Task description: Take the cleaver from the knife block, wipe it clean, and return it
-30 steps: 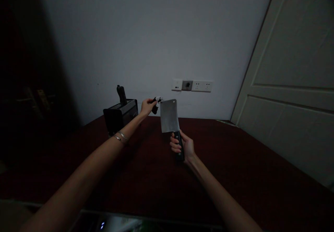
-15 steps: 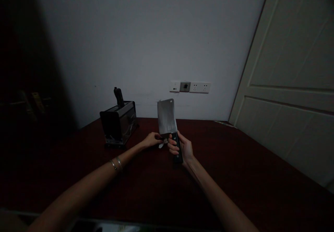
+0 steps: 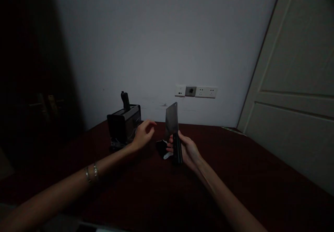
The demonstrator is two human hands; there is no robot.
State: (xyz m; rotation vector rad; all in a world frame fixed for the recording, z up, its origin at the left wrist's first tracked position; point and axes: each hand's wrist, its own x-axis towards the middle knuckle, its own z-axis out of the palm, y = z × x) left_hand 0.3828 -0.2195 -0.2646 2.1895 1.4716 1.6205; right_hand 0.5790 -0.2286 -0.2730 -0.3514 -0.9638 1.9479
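My right hand (image 3: 185,150) is wrapped round the black handle of a steel cleaver (image 3: 172,122), held upright with its blade turned nearly edge-on to me. My left hand (image 3: 143,134) hovers just left of the blade, fingers loosely curled and apart, holding nothing. A small black and white object (image 3: 162,148) lies on the dark red table (image 3: 235,176) between my hands. A dark knife block (image 3: 124,124) with one black handle (image 3: 125,101) sticking up stands behind my left hand.
A white wall with a strip of sockets (image 3: 195,91) rises behind the table. A pale panelled door (image 3: 297,96) stands at the right. The left side of the room is dark. Two bracelets (image 3: 90,172) circle my left wrist.
My left hand set the small black and white object on the table, let go of it and lifted away. The cleaver turned from flat-on to nearly edge-on.
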